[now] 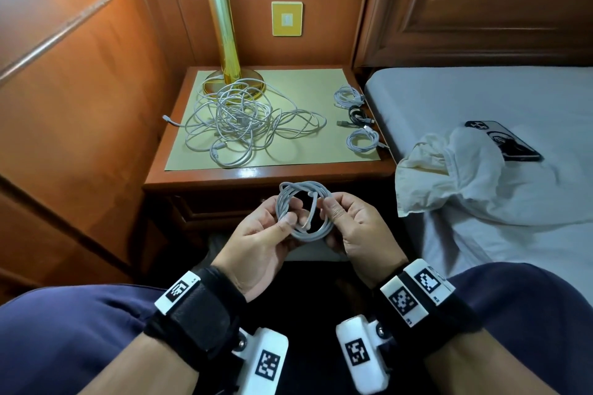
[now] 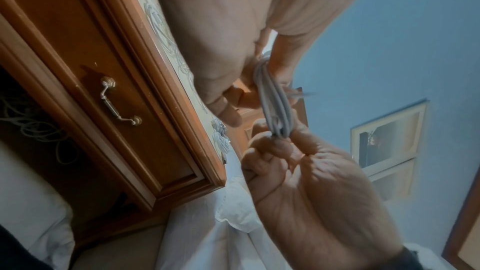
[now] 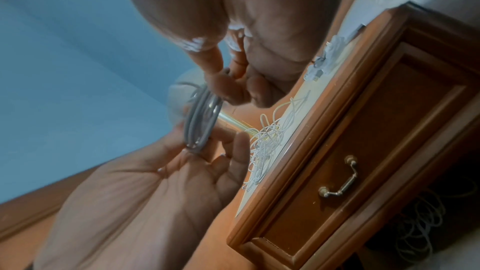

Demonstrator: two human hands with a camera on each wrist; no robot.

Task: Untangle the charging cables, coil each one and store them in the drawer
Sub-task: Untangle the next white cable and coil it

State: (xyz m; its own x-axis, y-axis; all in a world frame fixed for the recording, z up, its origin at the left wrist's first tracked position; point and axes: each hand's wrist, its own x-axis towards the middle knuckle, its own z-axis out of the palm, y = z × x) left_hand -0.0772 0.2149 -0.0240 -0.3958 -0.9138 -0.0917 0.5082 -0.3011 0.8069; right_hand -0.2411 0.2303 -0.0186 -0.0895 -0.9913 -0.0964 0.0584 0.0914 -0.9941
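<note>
L hand: thumb + fingers pinch left side of coiled grey cable, round smooth loops, held in open air betw. knees, just in front of nightstand edge.
R hand: fingertips pinch coil's right side; loose end crosses the ring.
Drawer: closed, metal bail handle, glossy wood.
Tangle: white cables heaped mid-top, against brass lamp base.
Coiled set: two pale, one black, at right edge by bed.
Hidden: phone partly under white cloth; lampshade cut off.
</note>
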